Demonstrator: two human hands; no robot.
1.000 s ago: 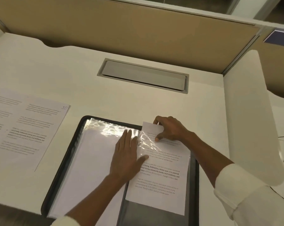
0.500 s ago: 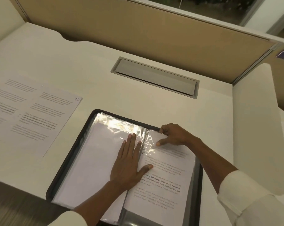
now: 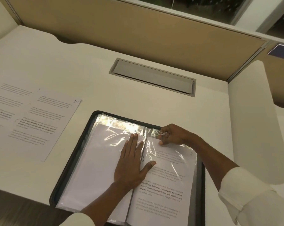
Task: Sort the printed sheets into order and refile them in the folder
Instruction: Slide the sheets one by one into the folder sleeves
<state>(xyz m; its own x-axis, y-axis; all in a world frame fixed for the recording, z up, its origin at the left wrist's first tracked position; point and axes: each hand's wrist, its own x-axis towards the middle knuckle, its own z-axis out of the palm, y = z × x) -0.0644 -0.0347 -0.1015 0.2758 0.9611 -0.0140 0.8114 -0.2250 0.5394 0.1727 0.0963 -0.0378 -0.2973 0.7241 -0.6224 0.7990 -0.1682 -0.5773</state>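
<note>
I see the printed sheet [image 3: 164,193] lying inside the clear sleeve [image 3: 175,154] on the right-hand page of the open black folder [image 3: 70,160], which sits flat at the near edge of the white desk [image 3: 72,62]. My right hand [image 3: 172,135] pinches the sleeve's top edge with curled fingers. My left hand [image 3: 131,165] lies flat, fingers straight, pressing the left-hand pages just beside the spine. Loose sheets [image 3: 36,118] rest to the folder's left, the nearest numbered 10. A grey cable hatch [image 3: 152,77] lies beyond.
</note>
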